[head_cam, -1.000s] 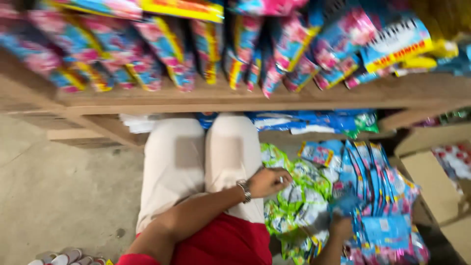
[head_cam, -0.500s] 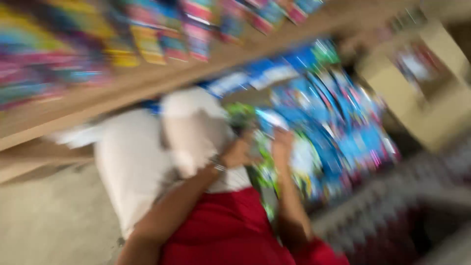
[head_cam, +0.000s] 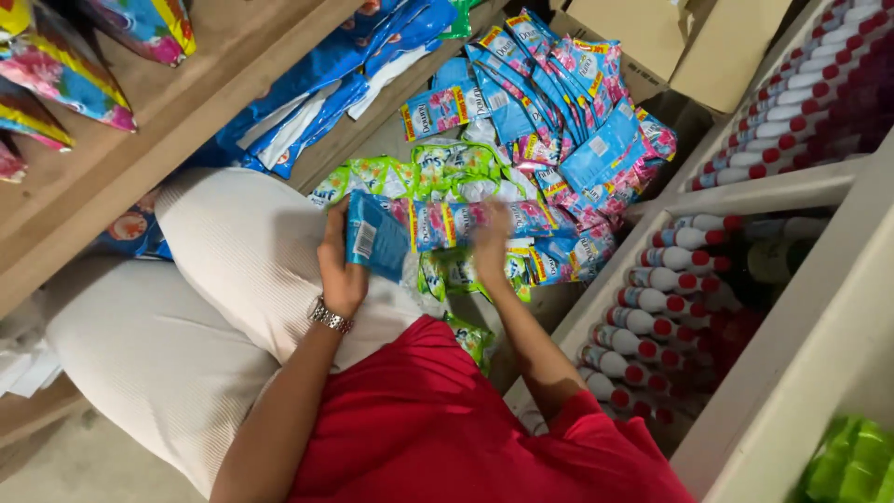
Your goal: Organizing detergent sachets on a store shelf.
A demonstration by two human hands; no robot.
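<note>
1. Left hand (head_cam: 340, 265): fingers clenched around a small blue plastic sachet (head_cam: 375, 237), held upright above the person's lap. A metal-link wristwatch (head_cam: 330, 317) sits on the left wrist.
2. Right hand (head_cam: 491, 244): blurred; it rests on a horizontal strip of blue-and-pink sachets (head_cam: 484, 222) that runs from the held sachet to the right. Whether its fingers grip the strip cannot be told.
3. Sachet pile: the strip lies on a heap of green-and-white plastic sachets (head_cam: 438, 172). Behind the heap stands a fanned stack of blue and pink sachet strips (head_cam: 568, 102), reaching towards the brown cardboard boxes (head_cam: 670, 37) at the top of the view.
4. Seating: the person wears cream ribbed trousers (head_cam: 214, 289) and a red top (head_cam: 447, 428), with knees pointing at the pile.
5. Left side of room: a bare wooden shelf board (head_cam: 140, 121) runs diagonally, carrying bright floral plastic packs (head_cam: 65, 74). Below it lie blue-and-white flat plastic bags (head_cam: 317, 84).
6. Right side of room: a pale painted shelf unit (head_cam: 792, 270) holds rows of white bottles with red caps (head_cam: 670, 307), lying with caps outward.
7. Floor: grey concrete floor (head_cam: 84, 466) shows at bottom left.
</note>
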